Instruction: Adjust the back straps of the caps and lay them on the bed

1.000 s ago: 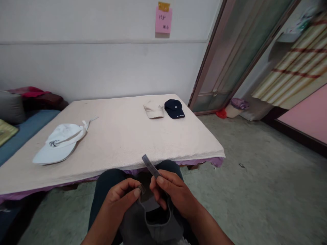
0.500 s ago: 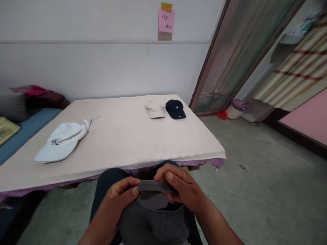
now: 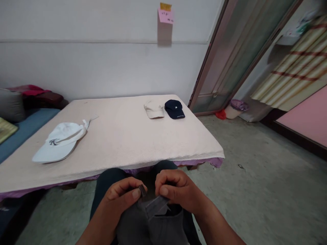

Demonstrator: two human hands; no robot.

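Observation:
A dark grey cap [image 3: 153,224] rests over my lap with its rear opening towards the top. My left hand [image 3: 125,195] pinches one end of the cap's back strap between thumb and fingers. Opposite it, my right hand [image 3: 176,187] is closed on the other part of the grey strap [image 3: 156,206], which slants down between the hands. The two strap parts are apart. On the covered table [image 3: 122,136] in front of me lie a white cap [image 3: 62,141] with a dark logo at left, and a beige cap [image 3: 153,109] beside a navy cap [image 3: 174,109] at the far right.
A pale wall with a pink note [image 3: 165,16] stands behind the table. Cushions and folded cloth [image 3: 38,98] are at the far left. To the right are a sliding door [image 3: 224,51], a waste bin [image 3: 236,108], a striped curtain [image 3: 288,75] and concrete floor.
The strap stretched straight across the cap's opening has come apart. Its right part now slants downwards under my right hand, whose fingers have curled in. The pink note has lifted at its lower edge.

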